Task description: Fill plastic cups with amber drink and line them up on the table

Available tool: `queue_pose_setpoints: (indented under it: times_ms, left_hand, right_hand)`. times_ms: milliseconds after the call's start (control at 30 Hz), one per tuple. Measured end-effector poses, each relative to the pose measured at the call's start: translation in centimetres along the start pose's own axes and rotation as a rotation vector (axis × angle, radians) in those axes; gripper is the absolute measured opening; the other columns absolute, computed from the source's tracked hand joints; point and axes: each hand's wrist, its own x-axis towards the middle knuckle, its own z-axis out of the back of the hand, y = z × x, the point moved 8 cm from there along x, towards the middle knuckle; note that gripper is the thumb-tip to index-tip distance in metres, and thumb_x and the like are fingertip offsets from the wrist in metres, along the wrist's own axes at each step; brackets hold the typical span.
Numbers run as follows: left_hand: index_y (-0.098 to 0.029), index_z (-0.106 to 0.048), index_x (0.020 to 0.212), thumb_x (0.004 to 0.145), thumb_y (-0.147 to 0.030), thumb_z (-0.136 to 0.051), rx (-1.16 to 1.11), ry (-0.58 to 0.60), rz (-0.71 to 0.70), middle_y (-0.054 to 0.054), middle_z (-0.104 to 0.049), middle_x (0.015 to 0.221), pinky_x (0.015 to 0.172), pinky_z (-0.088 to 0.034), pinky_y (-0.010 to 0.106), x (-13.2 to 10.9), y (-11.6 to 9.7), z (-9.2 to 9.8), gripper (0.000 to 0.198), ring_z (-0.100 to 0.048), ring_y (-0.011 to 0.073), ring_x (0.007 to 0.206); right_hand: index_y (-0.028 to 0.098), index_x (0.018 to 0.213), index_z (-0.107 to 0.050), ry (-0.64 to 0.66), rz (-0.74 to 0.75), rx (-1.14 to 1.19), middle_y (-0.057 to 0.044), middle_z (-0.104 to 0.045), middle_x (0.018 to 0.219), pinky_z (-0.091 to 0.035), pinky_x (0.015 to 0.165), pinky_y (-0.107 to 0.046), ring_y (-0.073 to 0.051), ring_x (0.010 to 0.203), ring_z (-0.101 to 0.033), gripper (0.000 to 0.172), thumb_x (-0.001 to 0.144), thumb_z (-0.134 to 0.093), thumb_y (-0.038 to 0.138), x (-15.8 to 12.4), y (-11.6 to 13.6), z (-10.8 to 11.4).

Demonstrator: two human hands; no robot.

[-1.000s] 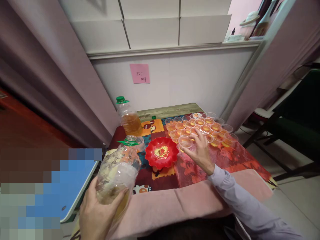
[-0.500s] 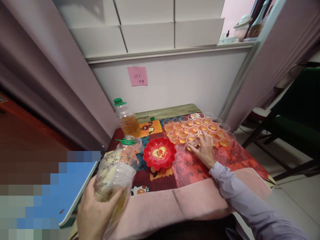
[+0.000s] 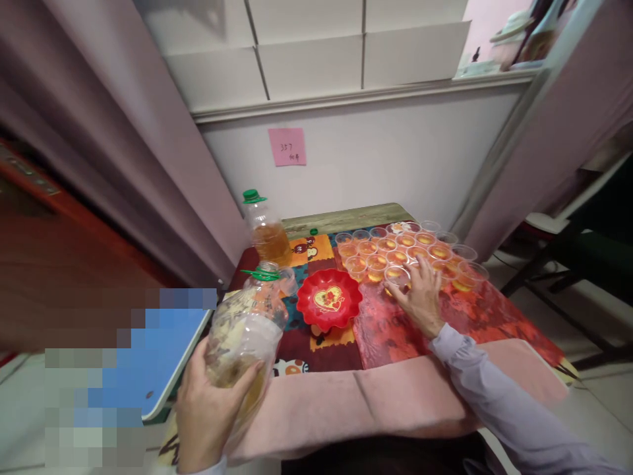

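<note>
My left hand [image 3: 215, 402] is wrapped round a large clear plastic bottle [image 3: 254, 330] with a green ring at its uncapped mouth and some yellowish liquid low inside. At the front of a cluster of clear plastic cups, my right hand [image 3: 420, 297] has thumb and fingers about a clear cup [image 3: 397, 277]. The neighbouring cups [image 3: 376, 264] stand close together in rows, and many show amber liquid. Between my hands sits a red scalloped dish [image 3: 306, 310] with a heart print in its middle.
A second bottle [image 3: 270, 237] with a green cap and amber liquid stands at the back left. A small green cap [image 3: 314, 231] lies near the table's far edge. Pink cloth [image 3: 395, 396] covers the near edge. A pink note [image 3: 287, 147] is on the wall behind.
The whole view has shifted, so everything appears further right. Both hands keep their places, the left on the bottle and the right at the front cup.
</note>
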Motion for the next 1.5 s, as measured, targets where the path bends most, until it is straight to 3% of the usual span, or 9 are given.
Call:
queue_pose_setpoints:
  times_ms: [133,233,367,567,733,900,1133,1267,1500]
  left_hand:
    - [-0.018,-0.045,0.152,0.069,-0.073,-0.071,-0.014,0.008,-0.004,0.019,-0.06,0.15,0.117,-0.047,0.051,-0.3,0.0,0.0,0.102,-0.059,0.0399,0.137]
    - [-0.018,-0.044,0.153,0.069,-0.073,-0.072,-0.025,0.008,-0.01,0.02,-0.059,0.152,0.118,-0.046,0.051,-0.4,0.0,0.1,0.104,-0.058,0.0396,0.139]
    - [-0.019,-0.044,0.152,0.071,-0.071,-0.073,-0.032,0.002,-0.013,0.019,-0.06,0.152,0.118,-0.046,0.051,-0.6,0.1,0.2,0.101,-0.058,0.0388,0.139]
    - [-0.016,-0.048,0.149,0.07,-0.071,-0.075,-0.063,-0.017,-0.06,0.02,-0.064,0.145,0.116,-0.048,0.053,-0.8,0.2,0.1,0.1,-0.062,0.0397,0.135]
    - [-0.016,-0.051,0.146,0.065,-0.079,-0.076,-0.083,-0.076,-0.093,0.022,-0.067,0.14,0.11,-0.051,0.058,-0.9,0.5,0.2,0.106,-0.065,0.0432,0.129]
    - [-0.018,-0.052,0.146,0.065,-0.081,-0.076,-0.109,-0.093,-0.103,0.021,-0.068,0.139,0.11,-0.051,0.059,-1.0,0.9,0.1,0.105,-0.065,0.0431,0.128]
    - [-0.016,-0.052,0.146,0.066,-0.077,-0.078,-0.108,-0.103,-0.118,0.022,-0.068,0.139,0.111,-0.051,0.057,-1.2,1.1,0.1,0.103,-0.065,0.0418,0.129]
    - [-0.017,-0.052,0.146,0.067,-0.075,-0.079,-0.106,-0.109,-0.126,0.021,-0.068,0.138,0.111,-0.051,0.057,-1.2,1.0,0.1,0.101,-0.065,0.0416,0.129]
    - [-0.018,-0.051,0.145,0.067,-0.073,-0.079,-0.102,-0.107,-0.126,0.02,-0.068,0.137,0.108,-0.053,0.057,-1.2,1.0,0.1,0.099,-0.066,0.0413,0.127]
  right_hand:
    - [0.022,0.128,-0.068,0.013,0.125,0.143,-0.02,-0.046,0.164,-0.02,0.125,-0.067,-0.039,0.155,-0.038,0.044,0.097,-0.063,0.053,1.8,6.3,0.8]
    - [0.025,0.119,-0.073,0.11,0.286,0.269,-0.014,-0.054,0.159,-0.018,0.128,-0.064,-0.036,0.155,-0.04,0.03,0.099,-0.062,0.044,2.8,12.7,-0.7]
    - [0.024,0.115,-0.077,0.296,0.453,0.347,-0.012,-0.061,0.154,-0.019,0.13,-0.062,-0.033,0.152,-0.046,0.022,0.099,-0.064,0.034,2.8,19.5,-5.7]
    - [0.022,0.126,-0.077,0.528,0.571,0.23,-0.016,-0.054,0.16,-0.018,0.128,-0.066,-0.036,0.155,-0.04,0.03,0.099,-0.064,0.025,2.2,24.3,-13.0]
    - [0.027,0.142,-0.067,0.612,0.702,0.176,-0.012,-0.053,0.162,-0.006,0.128,-0.072,-0.034,0.156,-0.035,0.04,0.106,-0.051,0.024,1.7,26.3,-15.4]
    - [0.027,0.145,-0.066,0.581,0.757,0.2,-0.011,-0.057,0.158,-0.005,0.129,-0.068,-0.031,0.154,-0.038,0.044,0.106,-0.046,0.019,2.0,26.7,-15.9]
    - [0.021,0.122,-0.079,0.57,0.671,0.213,-0.014,-0.067,0.146,-0.026,0.127,-0.058,-0.033,0.142,-0.053,0.027,0.098,-0.066,0.021,2.4,26.0,-15.9]
    - [0.02,0.112,-0.082,0.584,0.615,0.203,-0.014,-0.071,0.139,-0.049,0.107,-0.043,-0.03,0.121,-0.067,0.02,0.097,-0.068,0.024,3.0,25.4,-15.6]
    - [0.024,0.095,-0.083,0.587,0.539,0.209,-0.009,-0.077,0.128,-0.054,0.093,-0.035,-0.027,0.108,-0.071,0.008,0.09,-0.08,0.029,3.9,25.1,-15.5]
